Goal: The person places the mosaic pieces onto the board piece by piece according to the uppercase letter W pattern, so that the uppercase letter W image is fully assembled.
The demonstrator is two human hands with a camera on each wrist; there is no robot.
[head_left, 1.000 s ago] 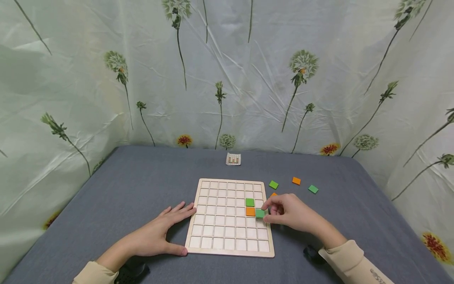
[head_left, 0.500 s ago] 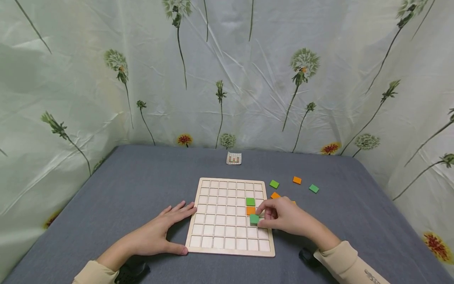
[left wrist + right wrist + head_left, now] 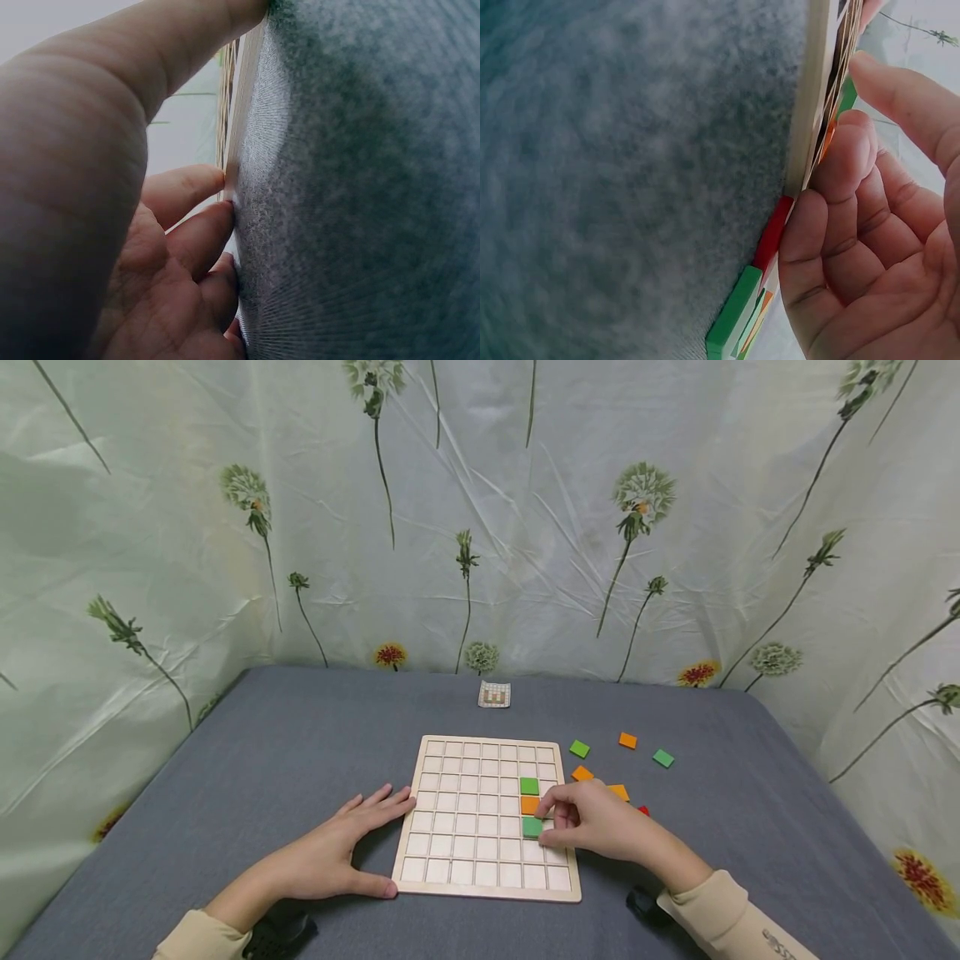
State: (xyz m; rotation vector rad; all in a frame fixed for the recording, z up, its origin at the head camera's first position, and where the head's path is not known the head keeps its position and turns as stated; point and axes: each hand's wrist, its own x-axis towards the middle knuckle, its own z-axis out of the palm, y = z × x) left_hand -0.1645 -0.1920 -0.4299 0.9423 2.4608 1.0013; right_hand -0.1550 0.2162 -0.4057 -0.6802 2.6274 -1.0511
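A pale wooden grid board lies on the cloth in front of me. My left hand is spread beside it, with the fingertips touching its left edge and the thumb at its near left corner. Over the board's right side, the thumb and index finger of my right hand pinch a darker green square tile by its right edge. That tile lies at the cell just below an orange tile; whether it sits fully flat I cannot tell. Above the orange one is a lighter green tile.
Right of the board lie loose tiles: a light green tile, a darker green tile, several orange ones, and a red tile partly behind my right hand. A small printed pattern card lies near the table's far edge.
My right hand has carried the darker green tile left and toward me, from the cell right of the orange tile to the one below it. My left hand has stayed put.
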